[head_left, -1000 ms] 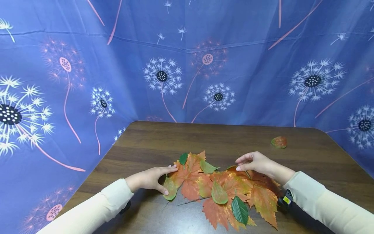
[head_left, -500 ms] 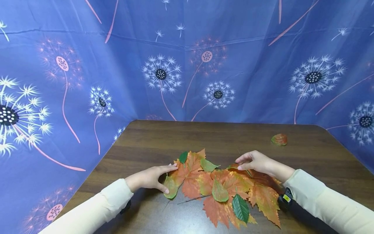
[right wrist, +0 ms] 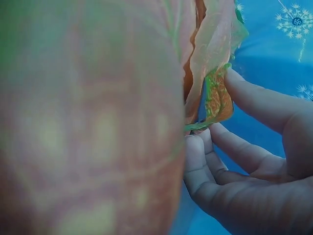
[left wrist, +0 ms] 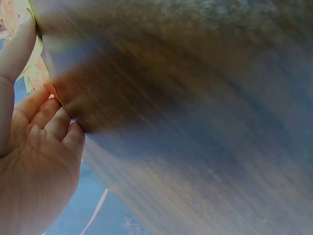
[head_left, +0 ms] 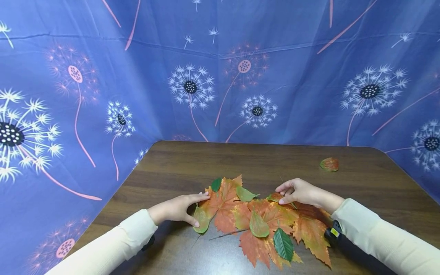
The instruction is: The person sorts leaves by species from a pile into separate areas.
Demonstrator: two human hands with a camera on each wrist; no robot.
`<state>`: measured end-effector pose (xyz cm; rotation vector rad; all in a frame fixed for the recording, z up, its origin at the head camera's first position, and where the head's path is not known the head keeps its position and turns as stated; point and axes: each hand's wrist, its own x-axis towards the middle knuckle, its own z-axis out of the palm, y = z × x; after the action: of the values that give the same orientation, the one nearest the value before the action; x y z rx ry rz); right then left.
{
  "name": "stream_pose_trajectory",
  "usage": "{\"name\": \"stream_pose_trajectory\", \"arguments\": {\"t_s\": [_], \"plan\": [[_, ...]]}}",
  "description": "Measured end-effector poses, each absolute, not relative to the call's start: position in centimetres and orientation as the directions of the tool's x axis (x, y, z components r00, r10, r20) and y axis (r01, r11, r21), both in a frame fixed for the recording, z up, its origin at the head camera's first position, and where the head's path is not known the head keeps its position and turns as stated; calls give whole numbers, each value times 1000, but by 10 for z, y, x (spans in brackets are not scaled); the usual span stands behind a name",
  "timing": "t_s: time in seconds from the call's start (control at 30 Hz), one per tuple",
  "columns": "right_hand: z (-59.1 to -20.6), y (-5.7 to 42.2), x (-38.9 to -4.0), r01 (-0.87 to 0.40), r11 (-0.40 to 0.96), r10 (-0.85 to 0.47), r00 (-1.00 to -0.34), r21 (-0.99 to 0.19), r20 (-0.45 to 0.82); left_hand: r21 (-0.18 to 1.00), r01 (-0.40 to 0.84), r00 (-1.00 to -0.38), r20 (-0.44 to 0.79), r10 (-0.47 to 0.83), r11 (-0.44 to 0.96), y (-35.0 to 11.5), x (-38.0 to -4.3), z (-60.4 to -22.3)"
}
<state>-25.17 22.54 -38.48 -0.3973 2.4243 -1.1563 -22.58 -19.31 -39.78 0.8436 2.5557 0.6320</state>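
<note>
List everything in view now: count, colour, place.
Wood-grain table: one, brown, foreground
Dandelion-print cloth: one, blue, behind table
Lobed leaves: several, orange, piled near table's front
Rounded leaves: three, yellow-green, in pile
Oval leaves: two, dark green, on pile
Mottled leaves: two, red-green, table's far right, pile's far edge
Stems: several, some dark, in pile
Wrist cameras: two, black, both wrists
Sleeves: two, cream, both arms
Left hand: one, bare, pile's left
Right hand: one, bare, pile's right

Leaf pile (head_left: 271,214) blocking middle, tabletop (head_left: 240,160) passable behind
</note>
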Motion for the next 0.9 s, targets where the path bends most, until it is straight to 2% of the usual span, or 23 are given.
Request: {"name": "stream_pose_trajectory", "arguments": {"t_s": [0.9], "plan": [[-381, 226, -254, -61, 592, -381, -900, -804, -212, 510, 456, -749, -224, 624, 730, -191, -225, -394]]}}
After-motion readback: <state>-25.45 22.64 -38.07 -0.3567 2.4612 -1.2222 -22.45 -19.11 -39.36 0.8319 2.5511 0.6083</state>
